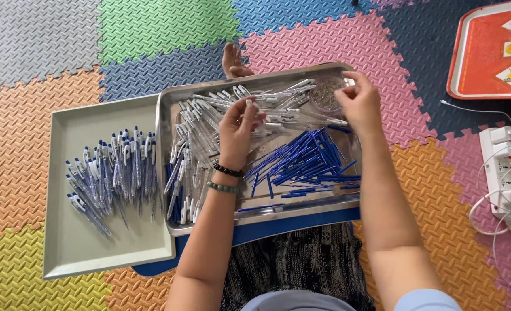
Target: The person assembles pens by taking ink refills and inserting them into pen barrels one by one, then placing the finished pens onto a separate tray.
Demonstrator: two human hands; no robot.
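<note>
Left hand pinches a clear pen barrel mid-frame; right hand picks in the small spring dish, upper right of the steel tray. Springs could spill if nudged.

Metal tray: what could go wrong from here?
1. The metal tray sits on the lap and overlaps the grey tray; a knee shift might tip it and spill parts.
2. The right hand reaches over the small round dish at the far corner; a bump may scatter its tiny contents.
3. The left hand works above mixed clear barrels and blue refills; piles could blend.
</note>
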